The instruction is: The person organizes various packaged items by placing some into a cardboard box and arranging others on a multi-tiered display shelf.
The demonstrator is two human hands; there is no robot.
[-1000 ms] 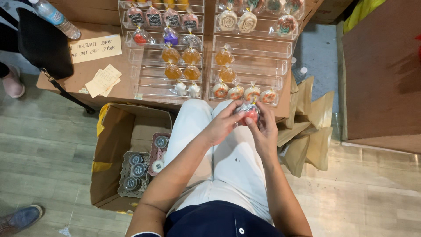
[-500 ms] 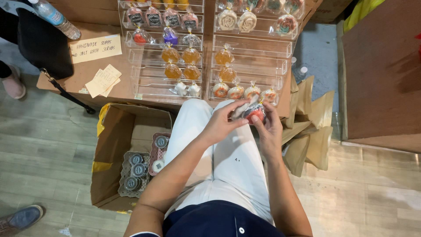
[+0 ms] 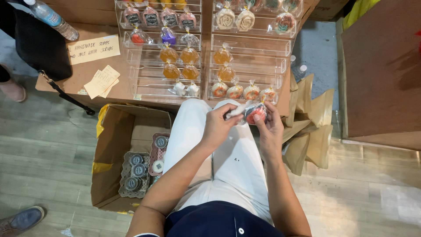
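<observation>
A small round red, white and dark soap in a clear wrapper (image 3: 254, 112) is held above my knees. My right hand (image 3: 270, 127) grips the soap from the right and below. My left hand (image 3: 218, 125) pinches the crumpled white end of the wrapper (image 3: 234, 112) on its left. Just beyond my hands stand two clear tiered display racks (image 3: 250, 66) on a brown table. They hold wrapped round soaps in amber (image 3: 189, 55), swirled orange (image 3: 251, 92), purple and cream.
An open cardboard box (image 3: 127, 153) with small baskets of dark-lidded jars (image 3: 136, 171) sits on the floor at my left. Brown paper bags (image 3: 311, 127) lean at the right. Paper cards (image 3: 101, 81), a water bottle (image 3: 50, 17) and another person's shoe (image 3: 19, 219) are at the left.
My hands have turned the wrapped soap a little and shifted slightly to the right. My left fingers now pull at the wrapper's white end.
</observation>
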